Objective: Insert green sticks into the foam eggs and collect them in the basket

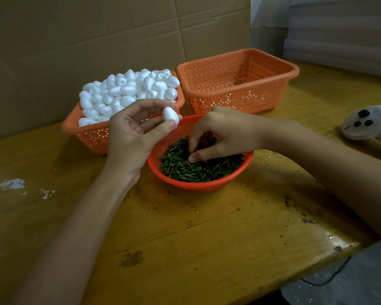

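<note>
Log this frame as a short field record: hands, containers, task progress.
left hand: pinches one foam egg, no stick visible in it
right hand: fingers down in the green sticks; grip on one unclear
round basket: holds the sticks
rear-left basket: heaped with loose eggs
rear-right basket: no eggs visible inside
also on table: white controller, white crumbs
progress: no finished egg in view

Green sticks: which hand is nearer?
Right. The right hand reaches into the red bowl, fingertips on the green sticks; the left hand is beside the bowl, holding a foam egg.
</note>
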A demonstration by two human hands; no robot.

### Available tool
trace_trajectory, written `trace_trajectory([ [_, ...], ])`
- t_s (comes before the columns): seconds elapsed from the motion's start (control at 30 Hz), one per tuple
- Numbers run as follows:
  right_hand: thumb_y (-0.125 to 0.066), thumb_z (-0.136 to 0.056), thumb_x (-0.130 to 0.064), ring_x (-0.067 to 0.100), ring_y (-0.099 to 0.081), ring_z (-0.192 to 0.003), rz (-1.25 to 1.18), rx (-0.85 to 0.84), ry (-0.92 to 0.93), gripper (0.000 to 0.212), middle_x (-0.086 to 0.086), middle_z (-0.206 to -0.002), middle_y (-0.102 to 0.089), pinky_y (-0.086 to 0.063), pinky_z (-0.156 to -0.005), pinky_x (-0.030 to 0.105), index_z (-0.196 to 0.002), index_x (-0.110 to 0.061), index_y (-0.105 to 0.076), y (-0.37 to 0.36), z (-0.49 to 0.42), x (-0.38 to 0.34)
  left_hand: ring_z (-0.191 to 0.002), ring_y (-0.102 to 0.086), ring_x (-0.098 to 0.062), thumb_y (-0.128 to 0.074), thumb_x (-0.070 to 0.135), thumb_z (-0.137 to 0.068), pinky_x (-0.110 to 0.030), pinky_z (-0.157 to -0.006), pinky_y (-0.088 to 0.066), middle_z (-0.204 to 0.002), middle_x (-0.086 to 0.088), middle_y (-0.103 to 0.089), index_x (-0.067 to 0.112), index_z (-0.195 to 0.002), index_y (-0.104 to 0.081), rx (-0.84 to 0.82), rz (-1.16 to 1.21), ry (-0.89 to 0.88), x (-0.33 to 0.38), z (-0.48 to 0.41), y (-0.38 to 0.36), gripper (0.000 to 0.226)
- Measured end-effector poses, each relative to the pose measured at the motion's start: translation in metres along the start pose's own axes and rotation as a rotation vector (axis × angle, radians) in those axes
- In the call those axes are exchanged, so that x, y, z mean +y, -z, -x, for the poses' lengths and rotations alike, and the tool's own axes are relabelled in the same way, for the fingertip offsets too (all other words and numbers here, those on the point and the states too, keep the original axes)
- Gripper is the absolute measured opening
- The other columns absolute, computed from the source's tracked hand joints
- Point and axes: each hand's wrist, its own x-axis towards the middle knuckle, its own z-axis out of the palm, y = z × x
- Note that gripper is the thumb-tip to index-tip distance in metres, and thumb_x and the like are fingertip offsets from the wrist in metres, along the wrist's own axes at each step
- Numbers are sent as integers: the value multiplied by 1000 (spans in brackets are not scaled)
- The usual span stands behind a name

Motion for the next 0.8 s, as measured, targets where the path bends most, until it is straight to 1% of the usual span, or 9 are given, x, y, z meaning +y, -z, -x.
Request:
trace_trajectory([
  [0.07,-77,-91,-43,-2,-65,-82,-3,7,4,17,-16,-91,-77,-40,-74,8,-96,-28,-81,0,0,0,-108,-76,-38,-83,0,-86,-47,-99,-60,-117,-16,-77,12,-110,-72,0,-20,-6,-1,0,0,29],
  [0.13,-77,-91,-43,-2,-65,-82,-5,10,7,16,-17,-91,-77,-41,-74,9,-95,-28,-81,0,0,0,-107,-76,-37,-84,-1,-85,-48,-100,-59,-114,-16,-78,12,-111,-72,6,-23,-4,0,1,-1,31],
  [0.2,-77,-91,-43,-2,-66,-82,-9,7,10,16,-17,-90,-76,-42,-74,11,-95,-29,-81,0,0,0,-108,-76,-35,-84,-3,-83,-43,-98,-60,-115,-15,-78,13,-117,-72,12,-14,7,1,1,-2,39],
  [0.27,-77,-91,-42,-4,-64,-80,-18,3,12,15,-18,-90,-76,-41,-73,9,-95,-28,-81,0,0,0,-107,-77,-34,-84,-5,-83,-38,-95,-60,-116,-15,-77,15,-125,-69,14,-3,17,2,1,-2,49],
  [0.37,-77,-91,-42,-10,-61,-76,-24,-2,15,15,-18,-88,-75,-38,-72,7,-95,-28,-81,0,0,-1,-108,-77,-34,-84,-6,-82,-37,-95,-60,-116,-14,-77,12,-129,-66,7,9,26,3,0,-1,53],
  [0.43,-77,-91,-42,-10,-60,-75,-23,-3,17,16,-18,-88,-75,-39,-72,8,-95,-28,-81,0,0,-1,-108,-77,-33,-85,-7,-80,-35,-93,-60,-114,-11,-78,12,-124,-66,1,5,28,3,1,-1,51],
  [0.53,-76,-91,-42,-9,-60,-74,-19,-4,16,16,-19,-87,-75,-40,-71,9,-96,-28,-80,0,1,-1,-109,-76,-35,-85,-10,-77,-35,-93,-60,-110,-11,-78,16,-115,-65,-5,7,28,4,1,-2,51],
  [0.63,-77,-91,-42,-4,-62,-76,-18,-3,13,16,-18,-88,-75,-41,-72,11,-96,-28,-80,0,1,-1,-108,-76,-36,-85,-13,-76,-35,-92,-60,-108,-11,-79,13,-112,-62,-6,3,22,5,2,-3,50],
  [0.8,-77,-91,-43,-3,-63,-78,-19,-6,4,17,-17,-89,-76,-41,-72,10,-97,-27,-80,1,1,-2,-109,-76,-37,-83,-16,-75,-36,-92,-60,-107,-10,-79,12,-106,-59,-19,10,13,6,2,-3,48],
])
